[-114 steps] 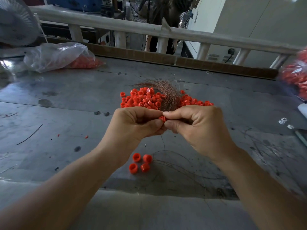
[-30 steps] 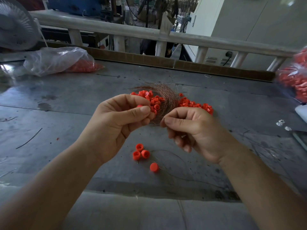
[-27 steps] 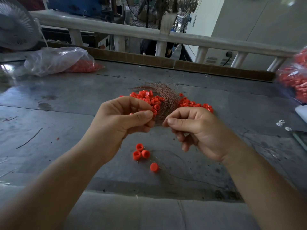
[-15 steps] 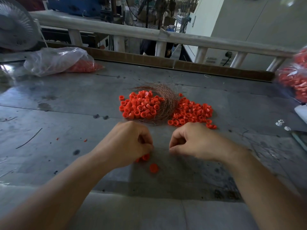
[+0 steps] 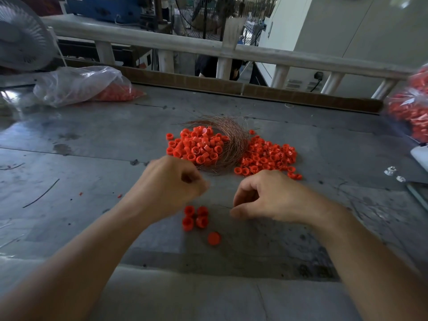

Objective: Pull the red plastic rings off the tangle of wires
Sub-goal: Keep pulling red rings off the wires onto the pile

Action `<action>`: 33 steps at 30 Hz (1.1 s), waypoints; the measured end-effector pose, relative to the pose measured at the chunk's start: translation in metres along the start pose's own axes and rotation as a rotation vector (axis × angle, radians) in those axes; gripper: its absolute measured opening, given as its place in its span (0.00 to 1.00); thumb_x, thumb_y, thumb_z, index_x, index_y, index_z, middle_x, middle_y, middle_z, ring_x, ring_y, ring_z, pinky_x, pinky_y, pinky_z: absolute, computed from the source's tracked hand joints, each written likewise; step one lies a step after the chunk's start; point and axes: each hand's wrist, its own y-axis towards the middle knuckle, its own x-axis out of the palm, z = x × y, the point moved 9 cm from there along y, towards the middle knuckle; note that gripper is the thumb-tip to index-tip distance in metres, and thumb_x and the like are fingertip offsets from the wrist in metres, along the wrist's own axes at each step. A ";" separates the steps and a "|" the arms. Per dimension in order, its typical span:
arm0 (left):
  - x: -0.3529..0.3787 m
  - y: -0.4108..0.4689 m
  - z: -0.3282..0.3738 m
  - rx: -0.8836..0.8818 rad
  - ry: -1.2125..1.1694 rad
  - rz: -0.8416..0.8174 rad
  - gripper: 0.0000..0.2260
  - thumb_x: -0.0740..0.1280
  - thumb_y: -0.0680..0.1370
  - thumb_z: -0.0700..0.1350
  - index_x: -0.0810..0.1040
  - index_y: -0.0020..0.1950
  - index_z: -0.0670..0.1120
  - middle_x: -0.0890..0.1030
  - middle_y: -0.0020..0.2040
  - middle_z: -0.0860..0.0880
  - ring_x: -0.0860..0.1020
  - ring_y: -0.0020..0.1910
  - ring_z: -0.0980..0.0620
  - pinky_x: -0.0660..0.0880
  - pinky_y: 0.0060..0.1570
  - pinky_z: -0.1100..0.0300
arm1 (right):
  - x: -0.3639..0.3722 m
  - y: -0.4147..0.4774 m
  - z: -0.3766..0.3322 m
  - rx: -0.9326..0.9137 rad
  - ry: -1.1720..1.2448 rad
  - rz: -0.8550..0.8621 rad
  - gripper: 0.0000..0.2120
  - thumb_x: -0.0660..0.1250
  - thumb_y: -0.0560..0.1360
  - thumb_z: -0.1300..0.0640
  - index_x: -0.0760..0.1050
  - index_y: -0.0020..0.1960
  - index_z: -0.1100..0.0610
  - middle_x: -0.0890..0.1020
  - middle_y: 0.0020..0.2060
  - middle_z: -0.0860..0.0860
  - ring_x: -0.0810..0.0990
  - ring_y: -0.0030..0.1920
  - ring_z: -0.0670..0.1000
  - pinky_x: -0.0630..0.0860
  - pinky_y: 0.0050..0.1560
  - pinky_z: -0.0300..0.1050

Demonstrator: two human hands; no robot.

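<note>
Your left hand (image 5: 171,184) is a blurred fist, contents unclear; your right hand (image 5: 273,195) has fingers (image 5: 245,186) loosely curled, apart. Both have risen off the counter (image 5: 92,144). Four rings (image 5: 195,217) now cluster at 6 o'clock where three lay, wires (image 5: 234,144) at 12.

I see rings (image 5: 188,222) just below the fingers (image 5: 242,193): red plastic, smooth, slight gloss. Wires (image 5: 232,140) beyond the fingers: copper-coloured metal, shiny. Table (image 5: 92,140) under them: grey metal, matt, scuffed, stained. Bag (image 5: 76,85) far left of them: clear plastic film, glossy.
</note>
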 end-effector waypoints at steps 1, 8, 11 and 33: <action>-0.009 0.004 -0.007 -0.027 -0.003 0.077 0.09 0.71 0.68 0.49 0.76 0.29 0.57 0.77 0.29 0.60 0.76 0.32 0.61 0.67 0.30 0.73 | -0.002 0.000 0.000 0.000 0.006 0.010 0.10 0.73 0.64 0.42 0.78 0.38 0.46 0.79 0.33 0.39 0.76 0.36 0.34 0.69 0.32 0.25; -0.027 0.026 -0.045 -0.137 0.120 0.260 0.17 0.70 0.71 0.39 0.76 0.59 0.47 0.74 0.56 0.46 0.75 0.51 0.47 0.69 0.49 0.58 | -0.017 -0.001 0.002 0.009 0.064 0.148 0.11 0.71 0.65 0.41 0.78 0.37 0.48 0.78 0.32 0.40 0.75 0.34 0.35 0.69 0.33 0.26; -0.015 0.032 -0.049 -0.149 0.144 0.208 0.17 0.70 0.71 0.38 0.76 0.59 0.46 0.75 0.57 0.44 0.75 0.54 0.44 0.68 0.51 0.56 | -0.023 -0.002 0.004 0.020 0.058 0.203 0.09 0.70 0.68 0.44 0.78 0.38 0.49 0.78 0.33 0.42 0.75 0.34 0.38 0.70 0.34 0.27; -0.011 0.032 -0.048 -0.120 0.145 0.213 0.08 0.70 0.71 0.41 0.83 0.49 0.50 0.83 0.45 0.47 0.78 0.47 0.45 0.72 0.46 0.57 | -0.078 -0.018 0.055 0.174 0.278 0.734 0.10 0.69 0.72 0.52 0.78 0.34 0.54 0.80 0.27 0.48 0.76 0.25 0.39 0.68 0.25 0.27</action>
